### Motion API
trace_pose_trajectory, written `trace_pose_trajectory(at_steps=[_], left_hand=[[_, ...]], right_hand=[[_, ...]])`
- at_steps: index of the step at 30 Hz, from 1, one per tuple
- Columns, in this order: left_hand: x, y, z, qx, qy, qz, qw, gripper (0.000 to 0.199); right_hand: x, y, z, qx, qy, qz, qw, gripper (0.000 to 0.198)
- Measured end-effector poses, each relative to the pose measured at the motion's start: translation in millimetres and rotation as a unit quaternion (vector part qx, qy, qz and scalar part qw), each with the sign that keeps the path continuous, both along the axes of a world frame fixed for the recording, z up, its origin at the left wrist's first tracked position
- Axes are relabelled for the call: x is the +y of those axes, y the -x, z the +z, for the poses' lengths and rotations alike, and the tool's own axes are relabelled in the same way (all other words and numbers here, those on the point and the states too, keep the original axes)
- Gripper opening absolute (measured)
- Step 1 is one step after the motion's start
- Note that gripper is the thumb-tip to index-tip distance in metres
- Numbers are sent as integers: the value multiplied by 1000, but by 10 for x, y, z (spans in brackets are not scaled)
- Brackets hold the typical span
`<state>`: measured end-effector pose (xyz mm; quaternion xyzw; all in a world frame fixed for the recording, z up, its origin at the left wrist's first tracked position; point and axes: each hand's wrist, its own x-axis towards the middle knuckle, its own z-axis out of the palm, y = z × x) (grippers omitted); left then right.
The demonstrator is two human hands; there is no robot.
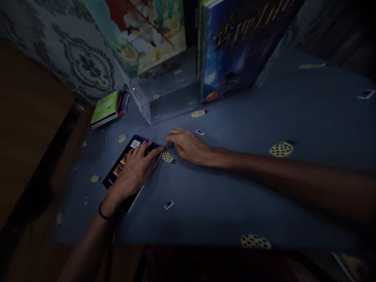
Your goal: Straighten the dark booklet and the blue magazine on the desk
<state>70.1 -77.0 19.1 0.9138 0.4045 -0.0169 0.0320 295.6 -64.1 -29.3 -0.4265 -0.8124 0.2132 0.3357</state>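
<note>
Our left hand (133, 169) lies flat and open on the dark book (123, 164) on the blue cloth (235, 188). Our right hand (188, 145), open, touches its far corner; we judge next is lifting that edge.

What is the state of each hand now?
Left hand: open, flat on the dark book.
Right hand: open, fingers at the book's corner, holding nothing.

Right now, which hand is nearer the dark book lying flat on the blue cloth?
Left. The left hand lies flat on the dark book, fingers spread over its cover. The right hand rests on the blue cloth just past the book's far right corner, fingertips near its edge.
</note>
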Motion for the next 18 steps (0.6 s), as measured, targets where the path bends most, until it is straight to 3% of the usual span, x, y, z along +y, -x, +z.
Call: trace_pose_trajectory(at_steps=[8,13,18], left_hand=[[22,14,33,-6,20,3,1000,42],[101,292,82,-91,109,-16,990,45],[58,546,113,-85,107,0,991,43]], right_hand=[[-31,11,7,17,-11,22,1000,46],[-37,21,11,13,-41,21,999,33],[-81,36,46,-30,-71,91,993,26]])
